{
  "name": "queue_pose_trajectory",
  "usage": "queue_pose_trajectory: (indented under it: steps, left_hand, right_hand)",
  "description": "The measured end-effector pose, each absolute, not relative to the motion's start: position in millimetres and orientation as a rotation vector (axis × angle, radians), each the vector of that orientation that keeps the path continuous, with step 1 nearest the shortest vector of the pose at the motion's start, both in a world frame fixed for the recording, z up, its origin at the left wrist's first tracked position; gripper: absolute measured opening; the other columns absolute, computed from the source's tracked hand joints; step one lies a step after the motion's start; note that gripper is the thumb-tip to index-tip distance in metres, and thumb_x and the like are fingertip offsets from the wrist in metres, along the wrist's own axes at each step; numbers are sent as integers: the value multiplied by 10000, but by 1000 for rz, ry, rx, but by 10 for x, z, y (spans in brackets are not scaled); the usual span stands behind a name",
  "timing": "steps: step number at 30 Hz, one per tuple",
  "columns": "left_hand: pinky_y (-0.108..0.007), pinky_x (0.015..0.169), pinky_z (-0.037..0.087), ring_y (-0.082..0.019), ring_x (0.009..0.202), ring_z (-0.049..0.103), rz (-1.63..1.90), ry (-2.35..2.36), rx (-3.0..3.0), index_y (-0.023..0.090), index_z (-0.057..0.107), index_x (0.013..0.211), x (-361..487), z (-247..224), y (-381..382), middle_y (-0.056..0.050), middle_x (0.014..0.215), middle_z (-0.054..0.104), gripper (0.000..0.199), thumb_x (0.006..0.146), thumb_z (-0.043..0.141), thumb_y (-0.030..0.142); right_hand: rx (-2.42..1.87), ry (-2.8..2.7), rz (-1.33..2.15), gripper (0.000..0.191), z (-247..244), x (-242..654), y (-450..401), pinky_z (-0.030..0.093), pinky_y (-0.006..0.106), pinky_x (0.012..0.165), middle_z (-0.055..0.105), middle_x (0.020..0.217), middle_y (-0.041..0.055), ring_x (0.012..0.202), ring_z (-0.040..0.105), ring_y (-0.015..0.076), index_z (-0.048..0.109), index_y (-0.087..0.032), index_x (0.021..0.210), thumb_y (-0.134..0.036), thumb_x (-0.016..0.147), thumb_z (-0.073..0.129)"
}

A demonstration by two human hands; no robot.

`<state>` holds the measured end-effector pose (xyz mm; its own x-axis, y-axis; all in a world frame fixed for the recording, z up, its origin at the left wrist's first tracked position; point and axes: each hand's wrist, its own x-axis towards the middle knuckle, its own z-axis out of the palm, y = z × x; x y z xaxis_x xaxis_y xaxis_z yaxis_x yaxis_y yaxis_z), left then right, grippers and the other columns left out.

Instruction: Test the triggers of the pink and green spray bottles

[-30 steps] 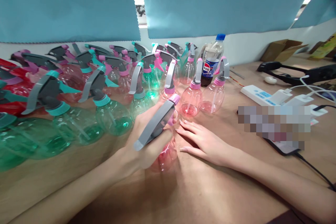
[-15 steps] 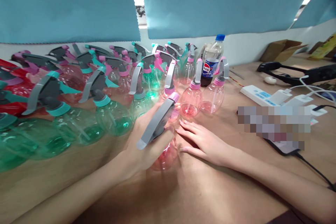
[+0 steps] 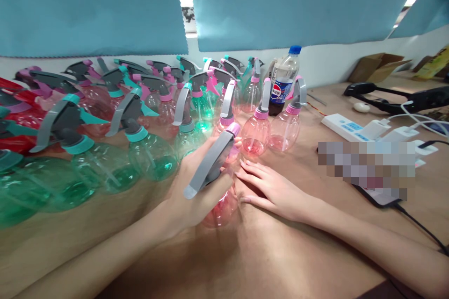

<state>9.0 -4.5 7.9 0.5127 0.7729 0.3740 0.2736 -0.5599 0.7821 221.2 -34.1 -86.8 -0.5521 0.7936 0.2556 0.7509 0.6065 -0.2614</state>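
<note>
Bottle of round pink plastic (image 3: 220, 214), grey sprayer (image 3: 209, 164) gripped in the left hand (image 3: 185, 187), stood beside the flat right hand (image 3: 275, 191), nearer than the blue-capped cola bottle (image 3: 279, 91); uneven squeezing risked tipping it.

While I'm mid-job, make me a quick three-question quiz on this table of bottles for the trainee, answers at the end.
1. Multiple choice: what colour is the cap on the cola bottle?
A) red
B) blue
C) yellow

2. True or false: the right hand rests palm down on the table.

3. Fill the gap: the body of the spray bottle in the left hand is tinted ____.

Key: 1 B; 2 true; 3 pink
</note>
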Motion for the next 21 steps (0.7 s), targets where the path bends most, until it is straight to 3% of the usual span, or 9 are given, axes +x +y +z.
queue_pose_trajectory:
  steps: [21]
  left_hand:
    - [-234,508,340,-107,521,332,899,866,2109,243,466,884,83,96,-69,66,675,380,131,801,490,144]
  right_hand:
    - [-1246,-2471,209,497,-852,2201,-349,418,553,1053,537,1385,207,1321,462,343,551,-116,1316,-455,966,449]
